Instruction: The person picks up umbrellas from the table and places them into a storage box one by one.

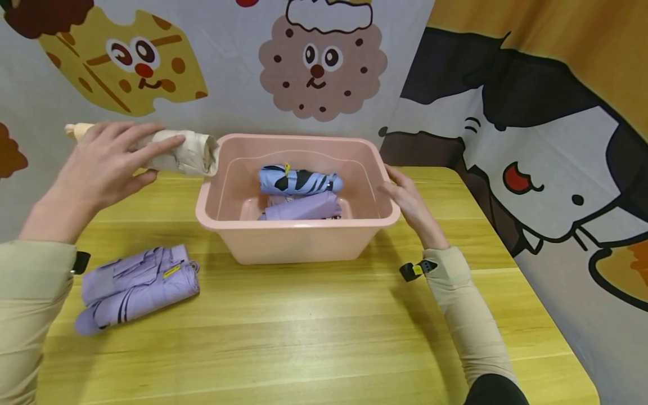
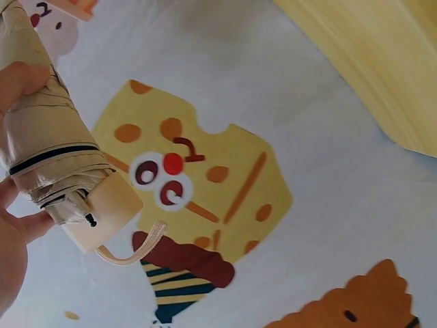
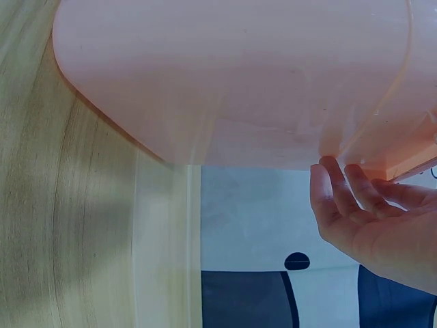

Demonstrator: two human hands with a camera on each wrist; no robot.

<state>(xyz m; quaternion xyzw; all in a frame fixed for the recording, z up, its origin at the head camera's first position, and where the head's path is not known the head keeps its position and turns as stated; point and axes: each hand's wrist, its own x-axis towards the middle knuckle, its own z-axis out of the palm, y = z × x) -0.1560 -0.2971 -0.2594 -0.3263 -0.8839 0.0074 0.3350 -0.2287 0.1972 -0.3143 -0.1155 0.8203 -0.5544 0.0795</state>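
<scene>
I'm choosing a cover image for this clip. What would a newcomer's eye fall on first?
Probably the pink rectangular plastic tub at the centre of the head view, with a rolled blue-and-black fabric umbrella and a rolled lilac one lying inside. Next, the rolled cream fabric umbrella in the person's left grip, near the tub's left rim. Then the big-eyed yellow cheese cartoon on the white cloth backdrop, upper left.

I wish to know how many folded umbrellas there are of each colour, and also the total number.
Beige: 1 (held umbrella)
Blue and black: 1 (patterned umbrella)
Purple: at least 2 (bin umbrella, table umbrella); folds may hide more
Total: at least 4
</scene>
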